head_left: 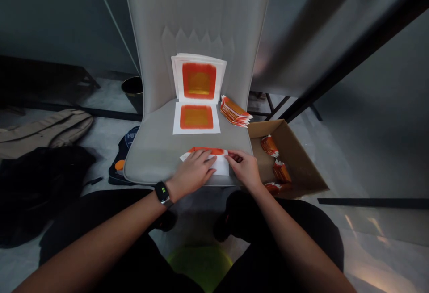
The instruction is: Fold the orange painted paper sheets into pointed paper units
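Observation:
On the front of the chair seat lies a white sheet of paper (221, 166), partly folded, with an orange band showing along its far edge. My left hand (194, 168), a watch at its wrist, rests flat across the sheet with fingers stretched out. With thumb and fingers together, my right hand (244, 164) pinches the sheet at its right edge. Just beyond is a flat paper with an orange and gold square (196, 118). Similar papers (199, 78) lean against the backrest. A stack of folded orange papers (234, 112) sits at the seat's right side.
The grey chair (150, 150) stands between my knees. A cardboard box (298, 163) at its right holds several bundles of folded orange papers (281, 171). To the left are a dark bin (133, 92), a navy bag (117, 172), a beige bag (60, 127) and black cloth (40, 186).

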The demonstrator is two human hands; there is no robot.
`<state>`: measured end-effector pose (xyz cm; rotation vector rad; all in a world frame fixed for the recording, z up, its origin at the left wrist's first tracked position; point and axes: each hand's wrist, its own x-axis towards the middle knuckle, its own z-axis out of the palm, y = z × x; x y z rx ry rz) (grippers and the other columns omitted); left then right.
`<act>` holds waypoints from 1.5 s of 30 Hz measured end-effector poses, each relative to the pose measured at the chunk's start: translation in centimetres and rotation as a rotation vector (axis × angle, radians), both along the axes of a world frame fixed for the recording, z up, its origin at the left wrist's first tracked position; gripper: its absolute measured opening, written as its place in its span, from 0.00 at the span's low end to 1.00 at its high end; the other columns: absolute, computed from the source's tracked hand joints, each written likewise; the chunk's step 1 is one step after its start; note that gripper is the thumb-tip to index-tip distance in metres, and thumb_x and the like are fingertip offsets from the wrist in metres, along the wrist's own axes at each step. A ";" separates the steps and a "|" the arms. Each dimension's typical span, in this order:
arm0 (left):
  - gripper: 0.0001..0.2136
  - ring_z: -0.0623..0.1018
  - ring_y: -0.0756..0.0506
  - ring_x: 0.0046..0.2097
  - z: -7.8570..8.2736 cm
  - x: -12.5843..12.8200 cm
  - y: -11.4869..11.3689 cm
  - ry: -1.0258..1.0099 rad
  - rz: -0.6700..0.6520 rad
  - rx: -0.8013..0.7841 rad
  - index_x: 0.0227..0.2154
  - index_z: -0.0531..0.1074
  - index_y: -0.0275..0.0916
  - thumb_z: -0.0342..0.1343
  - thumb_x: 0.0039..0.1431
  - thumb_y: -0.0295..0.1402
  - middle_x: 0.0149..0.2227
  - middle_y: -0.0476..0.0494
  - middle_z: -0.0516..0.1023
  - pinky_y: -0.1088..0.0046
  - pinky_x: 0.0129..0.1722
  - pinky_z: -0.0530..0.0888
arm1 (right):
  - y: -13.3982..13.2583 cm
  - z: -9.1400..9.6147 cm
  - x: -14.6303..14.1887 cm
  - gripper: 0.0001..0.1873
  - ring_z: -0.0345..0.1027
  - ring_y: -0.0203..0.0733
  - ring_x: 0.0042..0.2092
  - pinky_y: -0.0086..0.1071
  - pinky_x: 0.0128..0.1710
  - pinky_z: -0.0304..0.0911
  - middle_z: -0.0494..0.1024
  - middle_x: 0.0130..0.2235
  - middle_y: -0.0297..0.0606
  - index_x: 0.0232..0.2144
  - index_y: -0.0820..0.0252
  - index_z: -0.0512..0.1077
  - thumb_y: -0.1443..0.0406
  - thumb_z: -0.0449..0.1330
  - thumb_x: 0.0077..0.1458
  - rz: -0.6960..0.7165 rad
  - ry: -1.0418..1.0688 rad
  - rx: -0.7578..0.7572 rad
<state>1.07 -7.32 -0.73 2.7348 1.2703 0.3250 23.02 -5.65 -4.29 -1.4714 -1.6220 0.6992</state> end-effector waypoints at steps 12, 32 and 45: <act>0.35 0.52 0.27 0.73 -1.6 1.6 -2.6 0.101 0.089 -0.007 0.70 0.56 0.32 0.50 0.69 0.51 0.73 0.23 0.50 0.47 0.69 0.55 | 1.0 0.9 -0.2 0.12 0.71 0.41 0.29 0.33 0.31 0.66 0.82 0.30 0.39 0.34 0.60 0.81 0.58 0.63 0.55 -0.004 0.028 -0.124; 0.34 0.51 0.26 0.73 -1.7 2.2 -2.6 0.042 0.122 -0.025 0.69 0.55 0.30 0.48 0.69 0.48 0.72 0.22 0.53 0.43 0.69 0.53 | -0.7 0.3 0.3 0.11 0.74 0.46 0.42 0.42 0.47 0.70 0.84 0.40 0.40 0.43 0.51 0.83 0.64 0.61 0.63 0.231 -0.146 0.193; 0.34 0.52 0.26 0.73 -1.9 1.8 -2.5 0.096 0.100 0.002 0.71 0.52 0.29 0.50 0.69 0.44 0.71 0.20 0.52 0.45 0.69 0.54 | -0.2 0.7 1.6 0.12 0.74 0.46 0.46 0.42 0.50 0.69 0.82 0.44 0.42 0.46 0.54 0.82 0.64 0.60 0.64 0.347 -0.134 0.124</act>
